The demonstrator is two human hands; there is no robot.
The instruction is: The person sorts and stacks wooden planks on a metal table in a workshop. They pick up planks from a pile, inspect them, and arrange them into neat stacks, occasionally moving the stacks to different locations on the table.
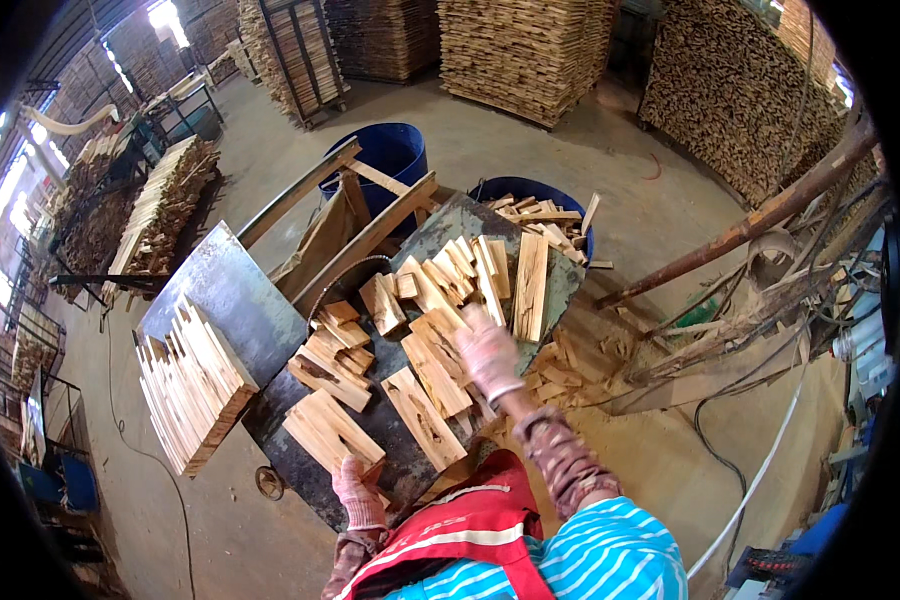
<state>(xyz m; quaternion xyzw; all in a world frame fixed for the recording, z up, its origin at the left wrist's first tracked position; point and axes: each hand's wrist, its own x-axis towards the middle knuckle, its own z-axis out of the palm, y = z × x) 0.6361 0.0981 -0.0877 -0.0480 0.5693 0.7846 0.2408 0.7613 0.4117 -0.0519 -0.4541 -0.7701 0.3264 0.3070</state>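
My left hand (357,497), in a pale knit glove, grips the near corner of a short wooden board (330,432) at the front left of the dark metal tabletop (292,488). My right hand (490,362), gloved too, reaches across the middle of the table. Its fingers are smeared by motion, beside a wide wooden block (436,365) and a heap of narrow wood pieces (430,288). Nearer to me lies another board (422,418) with a dark split. A longer block (531,287) lies at the far right, and several small blocks (332,362) sit on the left.
A row of pale strips (192,390) rests on a metal sheet (225,300) at left. Beyond the table stand a blue barrel (410,150) and a blue tub (510,188) of offcuts. A rusty pipe (740,230) and cables are on the right; tall wood stacks (525,55) stand behind.
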